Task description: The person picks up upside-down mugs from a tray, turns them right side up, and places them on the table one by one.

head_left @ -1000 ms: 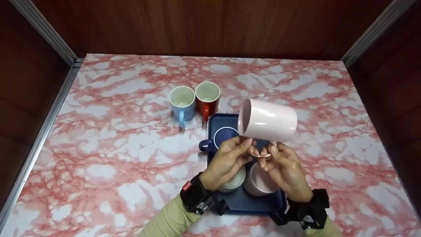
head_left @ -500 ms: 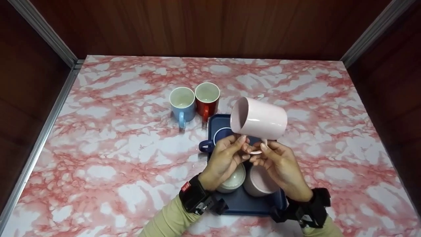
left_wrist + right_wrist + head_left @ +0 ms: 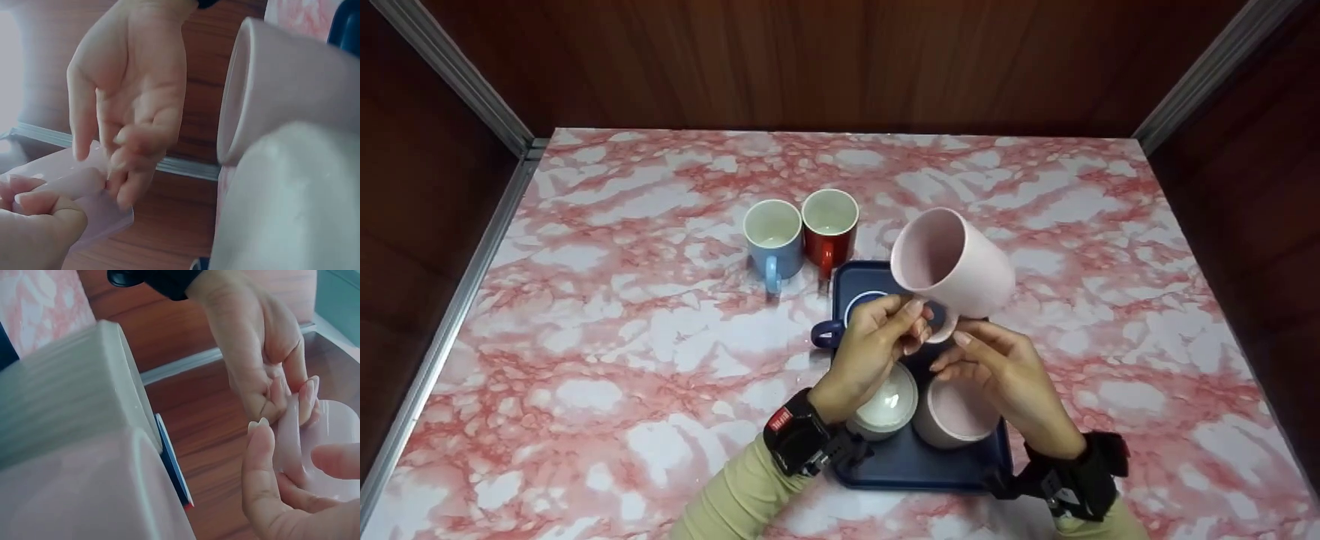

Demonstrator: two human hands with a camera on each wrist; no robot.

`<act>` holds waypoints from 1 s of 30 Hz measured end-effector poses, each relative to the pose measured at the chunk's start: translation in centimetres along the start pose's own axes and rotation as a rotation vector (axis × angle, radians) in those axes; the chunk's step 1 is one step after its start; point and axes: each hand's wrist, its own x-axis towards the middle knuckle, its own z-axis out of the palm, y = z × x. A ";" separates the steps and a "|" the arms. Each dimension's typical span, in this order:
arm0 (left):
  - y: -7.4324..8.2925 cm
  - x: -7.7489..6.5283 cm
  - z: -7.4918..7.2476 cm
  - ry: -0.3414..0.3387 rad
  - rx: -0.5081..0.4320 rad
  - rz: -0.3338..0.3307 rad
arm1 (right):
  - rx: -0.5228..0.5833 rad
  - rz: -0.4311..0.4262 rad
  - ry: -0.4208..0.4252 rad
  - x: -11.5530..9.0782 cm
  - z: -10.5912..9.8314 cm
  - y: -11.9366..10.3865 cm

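A pale pink mug (image 3: 986,281) hangs tilted over the tray, its mouth toward the left and partly toward me. My left hand (image 3: 866,356) pinches its handle (image 3: 945,330) near the rim end, between thumb and fingers. Beside the handle's lower end is my right hand (image 3: 1009,371), thumb and fingers spread apart and loosely bent. In the right wrist view the mug's handle (image 3: 289,439) shows between the left fingertips and the right hand's fingers. Below the hands, a white mug (image 3: 885,405) and a second pink mug (image 3: 960,412) stand on a dark blue tray (image 3: 915,476).
A dark blue mug (image 3: 826,334) with a white ring on top sits on the tray's left side, its handle sticking out past the edge. Behind the tray, a light blue mug (image 3: 776,251) and a red mug (image 3: 831,244) stand side by side on the marbled table (image 3: 622,337).
The held pink mug has shifted left and turned so its mouth faces me more. My right hand has loosened from the handle; the left keeps its pinch.
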 end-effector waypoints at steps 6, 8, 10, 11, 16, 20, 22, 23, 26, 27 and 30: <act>1.1 1.1 -0.6 0.015 0.113 0.031 | 0.022 -0.085 -0.037 -0.1 -1.0 -0.3; 1.4 1.7 -0.9 0.021 0.171 0.051 | 0.023 -0.102 -0.046 -0.2 -1.3 -0.4; 1.6 2.4 -1.2 0.022 0.239 0.075 | 0.022 -0.114 -0.047 -0.2 -1.5 -0.5; 1.7 2.7 -1.3 0.022 0.273 0.089 | 0.018 -0.113 -0.040 -0.2 -1.6 -0.6; 2.1 4.4 -1.7 0.017 0.381 0.126 | 0.004 -0.102 -0.004 -0.3 -1.8 -0.7; 2.1 5.7 -1.8 0.022 0.411 0.126 | 0.004 -0.107 0.006 -0.1 -2.1 -0.7; 2.0 6.2 -1.9 0.030 0.428 0.122 | 0.003 -0.111 0.001 -0.1 -2.2 -0.7; 2.0 6.5 -2.0 0.035 0.430 0.118 | 0.004 -0.112 0.000 -0.1 -2.3 -0.6; 2.0 7.1 -2.4 0.052 0.441 0.114 | 0.001 -0.116 -0.018 -0.1 -2.7 -0.6; 2.0 7.3 -2.6 0.060 0.443 0.112 | 0.002 -0.115 -0.015 -0.1 -2.8 -0.5; 2.0 7.8 -3.2 0.086 0.455 0.108 | 0.017 -0.118 -0.007 -0.1 -3.2 -0.5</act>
